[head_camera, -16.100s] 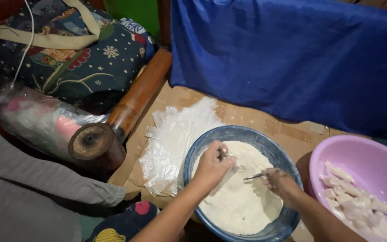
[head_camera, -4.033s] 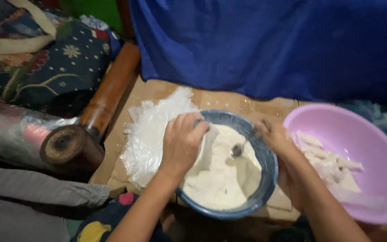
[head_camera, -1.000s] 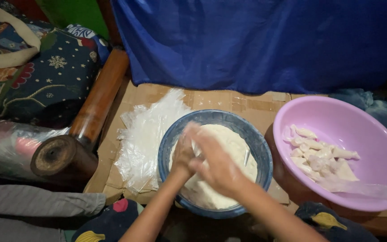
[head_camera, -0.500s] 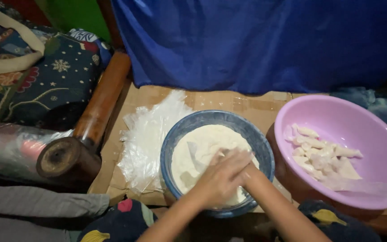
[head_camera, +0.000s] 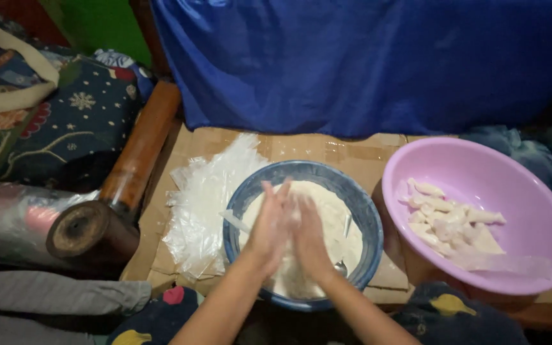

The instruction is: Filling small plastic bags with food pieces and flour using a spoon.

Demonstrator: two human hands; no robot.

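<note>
I see flattened cardboard [head_camera: 327, 150] as the work surface. On it: clear plastic sheets [head_camera: 206, 191] left, blue bowl [head_camera: 241, 198] centre, pink basin [head_camera: 531, 191] right.

Dim room, low work surface against a blue cloth backdrop.
Blue cloth [head_camera: 365, 64] hung across the back; green wall [head_camera: 103, 25] at upper left; flattened cardboard [head_camera: 327, 150] as surface; dark patterned cushion [head_camera: 52, 121] at left; round wooden post [head_camera: 138, 150] beside it; grey fabric [head_camera: 46, 297] at lower left. Light weak, warm.
</note>
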